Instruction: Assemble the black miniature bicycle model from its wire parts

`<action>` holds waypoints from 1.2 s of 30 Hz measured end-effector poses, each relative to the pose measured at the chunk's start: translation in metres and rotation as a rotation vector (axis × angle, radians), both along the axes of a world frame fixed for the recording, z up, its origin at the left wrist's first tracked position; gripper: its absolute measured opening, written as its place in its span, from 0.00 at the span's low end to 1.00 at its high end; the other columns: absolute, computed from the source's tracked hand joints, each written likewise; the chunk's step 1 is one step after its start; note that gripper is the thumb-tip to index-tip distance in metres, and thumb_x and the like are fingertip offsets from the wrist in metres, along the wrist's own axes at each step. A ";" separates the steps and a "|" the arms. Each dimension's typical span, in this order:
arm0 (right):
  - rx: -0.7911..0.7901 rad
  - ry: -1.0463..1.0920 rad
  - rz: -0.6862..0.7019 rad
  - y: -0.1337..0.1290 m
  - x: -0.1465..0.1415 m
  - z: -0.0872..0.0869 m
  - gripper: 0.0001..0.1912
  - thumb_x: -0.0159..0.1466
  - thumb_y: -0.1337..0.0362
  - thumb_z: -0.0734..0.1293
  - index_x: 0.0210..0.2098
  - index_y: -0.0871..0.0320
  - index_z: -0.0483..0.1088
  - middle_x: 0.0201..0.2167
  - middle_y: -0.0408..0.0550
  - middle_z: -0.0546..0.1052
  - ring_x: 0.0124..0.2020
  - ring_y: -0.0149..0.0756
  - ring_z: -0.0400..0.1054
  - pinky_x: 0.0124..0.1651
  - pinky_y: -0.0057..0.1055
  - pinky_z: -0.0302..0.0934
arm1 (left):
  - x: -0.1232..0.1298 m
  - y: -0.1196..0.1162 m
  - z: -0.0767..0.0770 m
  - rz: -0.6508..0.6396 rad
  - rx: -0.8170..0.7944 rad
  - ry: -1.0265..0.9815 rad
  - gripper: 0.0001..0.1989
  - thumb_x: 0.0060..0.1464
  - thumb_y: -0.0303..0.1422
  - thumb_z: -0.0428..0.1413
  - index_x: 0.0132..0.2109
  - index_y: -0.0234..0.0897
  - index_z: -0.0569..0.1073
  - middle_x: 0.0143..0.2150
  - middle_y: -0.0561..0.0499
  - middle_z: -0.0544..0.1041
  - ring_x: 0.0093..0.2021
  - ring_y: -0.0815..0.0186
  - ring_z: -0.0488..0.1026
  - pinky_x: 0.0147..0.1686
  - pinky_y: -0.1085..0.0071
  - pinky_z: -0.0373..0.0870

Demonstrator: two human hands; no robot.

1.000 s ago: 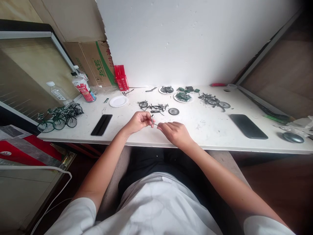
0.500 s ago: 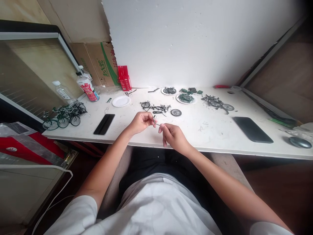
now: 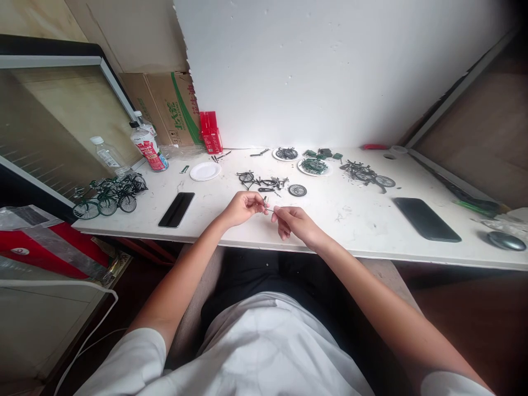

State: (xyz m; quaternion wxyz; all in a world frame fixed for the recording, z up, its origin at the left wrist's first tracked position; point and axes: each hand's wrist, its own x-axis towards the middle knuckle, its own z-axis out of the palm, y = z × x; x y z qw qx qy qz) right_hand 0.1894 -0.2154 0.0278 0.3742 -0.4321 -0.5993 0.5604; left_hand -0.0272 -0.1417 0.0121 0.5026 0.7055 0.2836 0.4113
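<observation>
White counter [image 3: 346,214] ran under and beyond both hands, with a pale board [image 3: 322,71] upright behind it. Above the counter's near edge, the left hand [image 3: 243,208] pinched a small metallic part [image 3: 266,200] between its fingertips. Close beside it, the right hand [image 3: 297,224] had its thumb and forefinger closed on a thin rod [image 3: 270,209] that pointed toward that part; whether the two were joined could not be told. Just beyond the fingers lay dark model bicycle pieces [image 3: 270,182], with a loose spoked wheel [image 3: 297,190] to their right. Farther off past the fingers, green pieces [image 3: 313,165] sat on a plate [image 3: 329,170]. Left of the fingers lay a phone [image 3: 176,209], and well beyond it stood model bicycles [image 3: 108,204].
</observation>
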 end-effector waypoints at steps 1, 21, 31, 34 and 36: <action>0.022 -0.020 0.002 0.004 0.003 -0.002 0.30 0.68 0.34 0.65 0.33 0.57 0.73 0.14 0.37 0.65 0.18 0.32 0.65 0.26 0.30 0.57 | 0.000 0.001 -0.001 0.010 -0.010 0.006 0.19 0.52 0.45 0.71 0.36 0.33 0.78 0.35 0.44 0.83 0.37 0.63 0.82 0.40 0.68 0.77; 0.331 -0.343 -0.191 0.040 0.034 -0.040 0.29 0.72 0.38 0.61 0.37 0.58 0.75 0.20 0.40 0.70 0.22 0.33 0.63 0.31 0.32 0.57 | 0.000 0.018 -0.032 0.197 -0.254 -0.093 0.27 0.48 0.48 0.72 0.46 0.31 0.80 0.45 0.38 0.85 0.24 0.74 0.69 0.28 0.72 0.66; 0.397 -0.418 -0.181 0.040 0.034 -0.040 0.27 0.74 0.41 0.60 0.37 0.57 0.76 0.22 0.43 0.73 0.25 0.35 0.63 0.32 0.33 0.56 | -0.011 0.022 -0.028 0.162 -0.366 -0.230 0.20 0.56 0.38 0.68 0.51 0.30 0.83 0.44 0.43 0.80 0.27 0.77 0.63 0.29 0.75 0.61; 0.421 -0.440 -0.173 0.041 0.034 -0.042 0.25 0.74 0.43 0.60 0.37 0.57 0.76 0.24 0.43 0.74 0.25 0.35 0.63 0.33 0.34 0.55 | -0.011 0.022 -0.028 0.158 -0.386 -0.266 0.17 0.57 0.34 0.67 0.51 0.29 0.83 0.44 0.42 0.79 0.28 0.76 0.64 0.29 0.74 0.60; 0.439 -0.454 -0.168 0.042 0.035 -0.044 0.24 0.74 0.45 0.60 0.36 0.56 0.76 0.25 0.43 0.74 0.25 0.34 0.62 0.33 0.34 0.55 | -0.010 0.022 -0.027 0.164 -0.395 -0.282 0.17 0.57 0.33 0.66 0.51 0.29 0.83 0.44 0.42 0.79 0.29 0.76 0.64 0.30 0.74 0.60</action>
